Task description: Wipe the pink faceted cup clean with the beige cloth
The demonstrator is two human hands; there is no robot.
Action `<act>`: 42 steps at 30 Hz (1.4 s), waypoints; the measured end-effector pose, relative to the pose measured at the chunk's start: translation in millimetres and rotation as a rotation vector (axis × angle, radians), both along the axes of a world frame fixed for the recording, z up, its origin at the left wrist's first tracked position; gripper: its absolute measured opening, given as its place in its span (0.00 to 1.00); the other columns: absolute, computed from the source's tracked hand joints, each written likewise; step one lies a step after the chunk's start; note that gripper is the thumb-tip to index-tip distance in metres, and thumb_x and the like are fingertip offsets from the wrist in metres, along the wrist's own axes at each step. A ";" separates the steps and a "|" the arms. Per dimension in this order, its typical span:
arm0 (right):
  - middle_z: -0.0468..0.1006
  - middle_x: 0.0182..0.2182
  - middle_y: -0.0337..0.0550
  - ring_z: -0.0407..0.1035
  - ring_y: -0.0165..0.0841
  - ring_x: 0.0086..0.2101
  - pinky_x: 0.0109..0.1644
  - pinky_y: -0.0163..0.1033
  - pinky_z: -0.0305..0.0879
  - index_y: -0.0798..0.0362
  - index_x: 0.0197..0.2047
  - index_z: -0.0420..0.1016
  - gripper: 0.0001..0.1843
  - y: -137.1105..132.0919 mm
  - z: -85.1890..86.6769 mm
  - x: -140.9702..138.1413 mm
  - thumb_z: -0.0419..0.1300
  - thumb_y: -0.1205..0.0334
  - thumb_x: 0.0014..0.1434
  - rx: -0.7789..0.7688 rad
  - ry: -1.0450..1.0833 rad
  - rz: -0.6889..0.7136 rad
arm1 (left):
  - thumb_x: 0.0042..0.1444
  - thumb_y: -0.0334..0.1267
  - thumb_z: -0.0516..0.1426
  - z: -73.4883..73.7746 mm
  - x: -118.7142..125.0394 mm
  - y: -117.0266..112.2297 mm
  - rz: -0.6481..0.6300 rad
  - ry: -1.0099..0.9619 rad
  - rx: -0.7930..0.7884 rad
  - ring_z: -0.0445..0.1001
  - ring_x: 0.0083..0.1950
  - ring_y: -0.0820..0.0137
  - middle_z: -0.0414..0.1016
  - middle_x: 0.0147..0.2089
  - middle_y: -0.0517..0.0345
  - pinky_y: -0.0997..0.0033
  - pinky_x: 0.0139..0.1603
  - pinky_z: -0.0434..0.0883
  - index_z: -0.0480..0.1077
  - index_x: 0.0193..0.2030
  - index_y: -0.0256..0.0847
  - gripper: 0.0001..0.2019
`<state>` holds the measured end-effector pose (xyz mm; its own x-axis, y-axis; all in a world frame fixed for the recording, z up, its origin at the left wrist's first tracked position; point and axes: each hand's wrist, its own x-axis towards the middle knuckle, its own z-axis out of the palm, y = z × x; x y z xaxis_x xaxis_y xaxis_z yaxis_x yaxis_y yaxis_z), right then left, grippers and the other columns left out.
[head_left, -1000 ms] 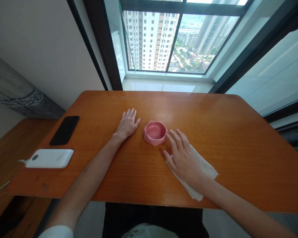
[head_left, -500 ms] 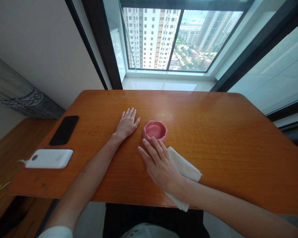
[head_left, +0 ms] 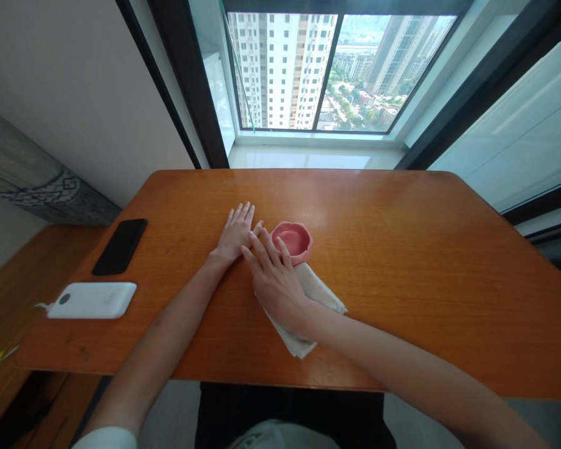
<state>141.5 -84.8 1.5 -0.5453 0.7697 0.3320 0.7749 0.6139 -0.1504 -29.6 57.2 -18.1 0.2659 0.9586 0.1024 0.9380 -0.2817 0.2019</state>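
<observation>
Right grip [head_left: 277, 284]: flat, fingers extended, over a folded off-white cloth [head_left: 320, 290], just below frame centre. Left grip [head_left: 236, 237]: likewise flat, on the glossy orange-brown wooden table [head_left: 416, 262]. Pink faceted bowl [head_left: 296, 239]: frame centre. Window [head_left: 285, 75], top centre; pale wall [head_left: 60, 68], upper left.

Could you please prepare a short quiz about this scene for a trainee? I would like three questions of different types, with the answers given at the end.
1. What lies under the right hand?
2. True or false: the left hand rests palm down on the table.
3. Which colour is the bowl beside the fingers of the right hand?
a) black
b) pink
c) white

Key:
1. A white cloth, partly covered by the hand.
2. True.
3. b) pink.
</observation>
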 end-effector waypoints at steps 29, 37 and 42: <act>0.48 0.89 0.51 0.42 0.59 0.87 0.86 0.82 0.39 0.53 0.89 0.50 0.41 131.1 2.0 178.7 0.35 0.44 0.82 -0.317 -0.116 -0.719 | 0.82 0.53 0.46 2.8 3.3 -3.2 0.026 -0.029 -0.008 0.50 0.93 0.50 0.53 0.91 0.40 0.45 0.94 0.49 0.56 0.87 0.29 0.37; 0.51 0.89 0.52 0.43 0.60 0.86 0.86 0.82 0.36 0.53 0.88 0.54 0.40 130.9 -0.3 181.0 0.37 0.44 0.82 -0.309 -0.046 -0.709 | 0.82 0.52 0.46 4.1 3.2 -3.4 0.022 -0.022 -0.011 0.50 0.93 0.50 0.53 0.90 0.39 0.43 0.94 0.49 0.56 0.87 0.28 0.37; 0.52 0.88 0.55 0.44 0.60 0.86 0.86 0.83 0.37 0.54 0.88 0.56 0.40 131.1 -1.9 182.3 0.38 0.45 0.82 -0.291 -0.024 -0.696 | 0.81 0.53 0.46 3.0 2.7 -3.2 0.018 -0.038 -0.007 0.51 0.93 0.49 0.53 0.90 0.39 0.42 0.94 0.49 0.56 0.87 0.29 0.38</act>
